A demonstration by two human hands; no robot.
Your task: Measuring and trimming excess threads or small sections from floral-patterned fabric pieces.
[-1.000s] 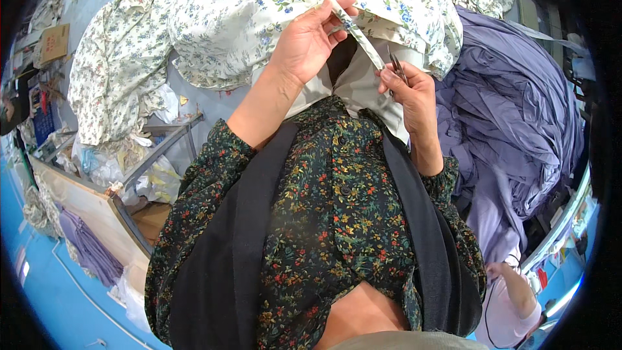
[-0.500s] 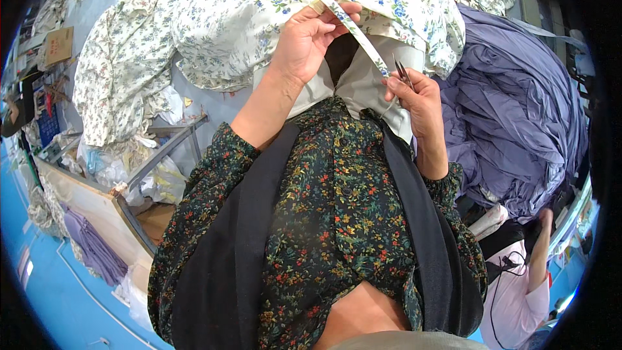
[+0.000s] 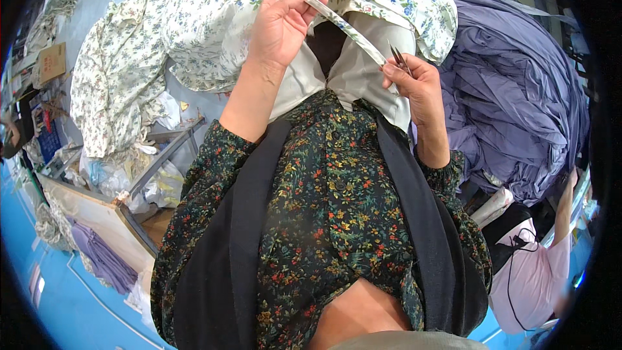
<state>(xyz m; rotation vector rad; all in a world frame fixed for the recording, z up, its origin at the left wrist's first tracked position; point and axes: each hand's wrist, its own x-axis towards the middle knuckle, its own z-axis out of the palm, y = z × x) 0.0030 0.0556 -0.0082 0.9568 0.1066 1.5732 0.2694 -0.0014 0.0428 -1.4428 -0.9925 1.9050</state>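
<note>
A narrow white fabric strip with blue flowers (image 3: 346,28) slants between my two hands. My left hand (image 3: 278,29), palm toward me, has its fingers spread, and the strip's upper part runs across them. At the lower end, my right hand (image 3: 418,87) pinches the strip between thumb and forefinger. That same hand also holds dark thread snips (image 3: 398,58), their pointed blades up and apart from the strip; the handles are mostly hidden in the palm. Beyond both hands, white floral cloth (image 3: 214,19) is heaped over a pale surface.
Purple-grey cloth (image 3: 512,91) is piled at my right. At my left stands a metal-framed bin (image 3: 165,155) with plastic bags and scraps. A cardboard box (image 3: 52,63) sits at the far left. Another person in a pink top (image 3: 528,279) is behind on the right.
My left hand has moved left and slightly up, and its fingers have spread from a pinch. More of the strip now stretches between the hands. My right hand has risen slightly.
</note>
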